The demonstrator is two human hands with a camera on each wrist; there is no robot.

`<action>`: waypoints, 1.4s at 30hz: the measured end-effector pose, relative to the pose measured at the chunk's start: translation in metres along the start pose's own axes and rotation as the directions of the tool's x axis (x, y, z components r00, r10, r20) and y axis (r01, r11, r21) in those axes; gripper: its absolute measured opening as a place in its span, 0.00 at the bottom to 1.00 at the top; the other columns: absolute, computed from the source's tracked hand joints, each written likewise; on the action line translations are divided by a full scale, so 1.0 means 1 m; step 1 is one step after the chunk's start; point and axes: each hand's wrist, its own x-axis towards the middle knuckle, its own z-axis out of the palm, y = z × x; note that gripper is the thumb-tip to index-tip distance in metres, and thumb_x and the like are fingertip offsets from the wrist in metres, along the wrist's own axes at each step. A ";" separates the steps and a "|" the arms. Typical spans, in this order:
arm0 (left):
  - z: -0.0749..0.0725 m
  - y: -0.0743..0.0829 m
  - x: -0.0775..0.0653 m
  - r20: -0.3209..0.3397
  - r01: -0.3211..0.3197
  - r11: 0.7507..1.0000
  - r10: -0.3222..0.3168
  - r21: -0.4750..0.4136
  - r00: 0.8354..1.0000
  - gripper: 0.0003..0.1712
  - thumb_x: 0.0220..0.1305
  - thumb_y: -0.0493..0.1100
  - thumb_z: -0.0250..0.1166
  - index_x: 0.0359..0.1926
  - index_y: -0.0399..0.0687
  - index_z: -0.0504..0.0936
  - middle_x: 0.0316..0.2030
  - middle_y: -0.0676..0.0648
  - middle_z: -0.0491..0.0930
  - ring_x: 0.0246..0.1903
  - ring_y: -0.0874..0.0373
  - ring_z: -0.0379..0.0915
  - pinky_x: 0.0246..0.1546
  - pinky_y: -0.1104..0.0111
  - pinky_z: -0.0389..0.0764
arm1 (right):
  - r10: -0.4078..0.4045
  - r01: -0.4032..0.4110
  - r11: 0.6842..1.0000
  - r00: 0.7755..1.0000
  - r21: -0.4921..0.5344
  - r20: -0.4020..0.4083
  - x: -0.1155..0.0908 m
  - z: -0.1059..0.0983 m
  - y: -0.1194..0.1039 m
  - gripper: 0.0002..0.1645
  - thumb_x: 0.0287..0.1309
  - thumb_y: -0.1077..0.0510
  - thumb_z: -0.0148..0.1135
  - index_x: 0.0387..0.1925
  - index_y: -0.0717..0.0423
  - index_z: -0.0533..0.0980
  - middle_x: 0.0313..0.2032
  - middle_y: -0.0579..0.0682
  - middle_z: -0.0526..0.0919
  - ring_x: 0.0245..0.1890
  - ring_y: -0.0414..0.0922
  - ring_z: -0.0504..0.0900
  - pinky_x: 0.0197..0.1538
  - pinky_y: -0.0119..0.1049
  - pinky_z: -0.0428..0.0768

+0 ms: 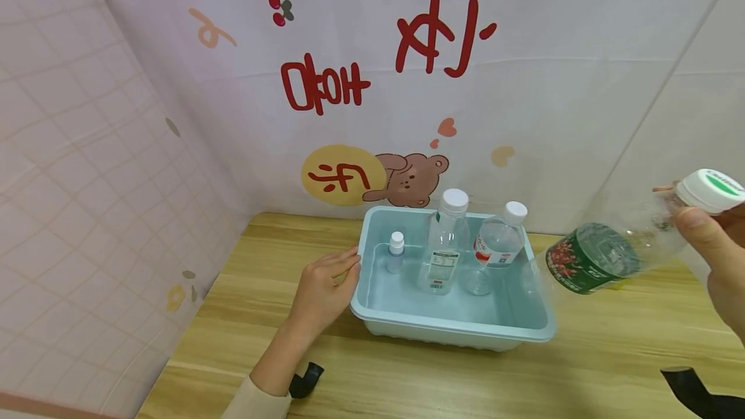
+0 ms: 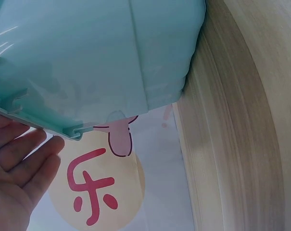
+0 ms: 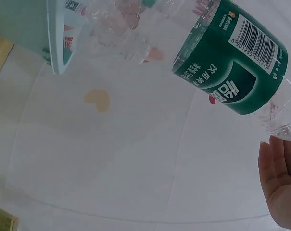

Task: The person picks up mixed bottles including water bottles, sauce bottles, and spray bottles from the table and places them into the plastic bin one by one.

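Note:
My right hand (image 1: 718, 251) holds a large clear plastic bottle (image 1: 593, 257) by its neck, just under the white cap. The bottle tilts with its base toward the basin's right rim; its green label (image 3: 234, 57) shows in the right wrist view. At the left rim of the pale blue plastic basin (image 1: 454, 328), my left hand (image 1: 328, 283) grips the edge, fingers (image 2: 37, 166) under the lip. Inside stand a small white-capped bottle (image 1: 396, 254), a tall clear bottle (image 1: 445, 244) and a clear bottle with a red-and-white label (image 1: 495, 247).
The basin sits on a wood-grain table (image 1: 262, 277), close to a white printed cloth (image 1: 553, 115) that hangs behind it. A checked cloth (image 1: 87, 180) is on the left. Something yellow (image 3: 2, 220) shows at the lower left of the right wrist view.

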 end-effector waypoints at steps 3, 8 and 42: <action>0.001 0.000 0.000 0.005 0.013 1.000 -0.013 -0.017 1.000 0.14 0.66 0.34 0.70 0.51 0.34 0.89 0.53 0.42 0.87 0.54 0.46 0.85 0.53 0.52 0.85 | 0.022 -0.024 0.956 1.000 0.294 0.012 0.002 0.015 -0.008 0.18 0.67 0.74 0.62 0.57 0.80 0.75 0.51 0.54 0.89 0.52 0.42 0.85 0.59 0.22 0.75; 0.000 0.001 0.000 0.013 0.026 0.999 -0.026 -0.033 1.000 0.14 0.67 0.34 0.70 0.51 0.35 0.89 0.54 0.42 0.87 0.55 0.47 0.85 0.52 0.54 0.86 | 0.027 -0.040 0.855 0.999 0.517 0.032 0.006 0.037 -0.020 0.18 0.64 0.80 0.60 0.54 0.89 0.72 0.50 0.62 0.88 0.53 0.48 0.86 0.60 0.26 0.79; 0.001 0.001 -0.001 0.003 0.026 0.999 -0.026 -0.024 1.000 0.13 0.66 0.33 0.70 0.50 0.34 0.90 0.54 0.42 0.87 0.54 0.47 0.85 0.51 0.53 0.86 | 0.091 -0.098 0.993 0.990 0.063 0.107 -0.006 0.134 -0.037 0.20 0.57 0.74 0.73 0.52 0.71 0.83 0.45 0.45 0.91 0.39 0.39 0.86 0.45 0.23 0.82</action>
